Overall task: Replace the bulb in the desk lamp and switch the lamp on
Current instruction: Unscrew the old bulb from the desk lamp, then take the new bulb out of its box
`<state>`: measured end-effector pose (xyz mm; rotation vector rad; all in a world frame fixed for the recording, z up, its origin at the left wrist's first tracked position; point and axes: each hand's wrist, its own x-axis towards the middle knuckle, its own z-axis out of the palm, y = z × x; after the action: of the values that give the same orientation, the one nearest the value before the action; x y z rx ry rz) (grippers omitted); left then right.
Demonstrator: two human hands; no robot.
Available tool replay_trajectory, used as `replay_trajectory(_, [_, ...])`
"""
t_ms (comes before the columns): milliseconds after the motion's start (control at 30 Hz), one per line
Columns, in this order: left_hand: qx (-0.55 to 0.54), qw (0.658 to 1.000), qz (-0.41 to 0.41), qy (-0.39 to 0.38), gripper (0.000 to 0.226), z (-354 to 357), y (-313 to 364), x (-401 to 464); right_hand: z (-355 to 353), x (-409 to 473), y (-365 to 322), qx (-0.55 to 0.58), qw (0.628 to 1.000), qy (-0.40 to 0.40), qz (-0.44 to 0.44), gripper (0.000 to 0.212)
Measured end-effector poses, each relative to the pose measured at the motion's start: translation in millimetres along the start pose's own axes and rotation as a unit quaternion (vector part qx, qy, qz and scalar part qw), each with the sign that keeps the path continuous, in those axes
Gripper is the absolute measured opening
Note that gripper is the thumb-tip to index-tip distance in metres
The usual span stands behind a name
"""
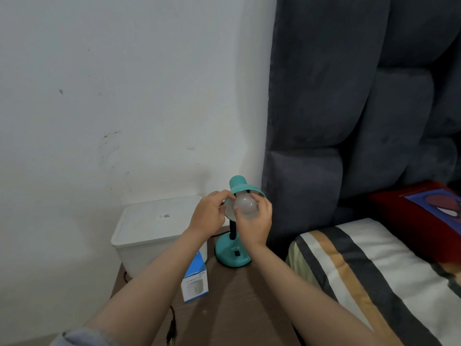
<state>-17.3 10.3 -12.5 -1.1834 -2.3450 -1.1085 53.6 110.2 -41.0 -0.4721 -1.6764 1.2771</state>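
A small teal desk lamp (232, 255) stands on a brown bedside table (237, 308), its shade (240, 186) tilted toward me. A frosted white bulb (245, 203) sits in the mouth of the shade, unlit. My right hand (257, 221) cups the bulb from below and from the right. My left hand (208, 216) holds the left rim of the shade. A black rocker switch (237, 252) shows on the lamp's base. Whether the bulb's thread is seated in the socket is hidden.
A blue and white bulb box (195, 279) stands on the table left of the lamp, in front of a white lidded bin (152, 228). A black plug and cord (171, 330) lie loose at the table's near edge. A bed with a striped pillow (361, 270) and a grey padded headboard (349, 96) is on the right.
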Motion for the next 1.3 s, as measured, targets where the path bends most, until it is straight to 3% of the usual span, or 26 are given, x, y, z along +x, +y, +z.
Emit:
replay_trajectory(133, [-0.001, 1.0, -0.005, 0.003, 0.045, 1, 0, 0, 2, 1, 3, -0.007, 0.999, -0.004, 0.047, 0.052])
replay_trajectory(267, [0.008, 1.0, 0.005, 0.003, 0.044, -1, 1, -1, 0, 2, 4, -0.026, 0.999, -0.029, -0.008, 0.042])
replay_trajectory(400, [0.012, 1.0, 0.007, 0.009, 0.044, 0, 1, -2, -3, 1, 7, -0.043, 0.997, -0.057, -0.036, 0.045])
replay_trajectory(633, [0.009, 1.0, 0.003, 0.007, 0.045, -1, 3, -2, 1, 0, 5, -0.017, 0.998, -0.024, 0.052, 0.051])
replay_trajectory(767, [0.009, 1.0, 0.005, 0.005, 0.044, -3, 2, -1, -4, 1, 7, -0.08, 0.995, -0.039, -0.039, 0.041])
replay_trajectory(833, [0.005, 1.0, 0.004, 0.002, 0.042, -4, 3, 0, -6, -1, 10, -0.162, 0.978, -0.057, -0.117, 0.051])
replay_trajectory(900, [0.004, 1.0, 0.005, 0.004, 0.042, -3, 3, 0, -7, -3, 11, -0.185, 0.971, -0.061, -0.138, 0.055])
replay_trajectory(1300, [0.011, 1.0, -0.022, -0.015, 0.055, -3, 10, -25, -30, -31, 14, -0.054, 0.994, -0.056, -0.077, 0.047])
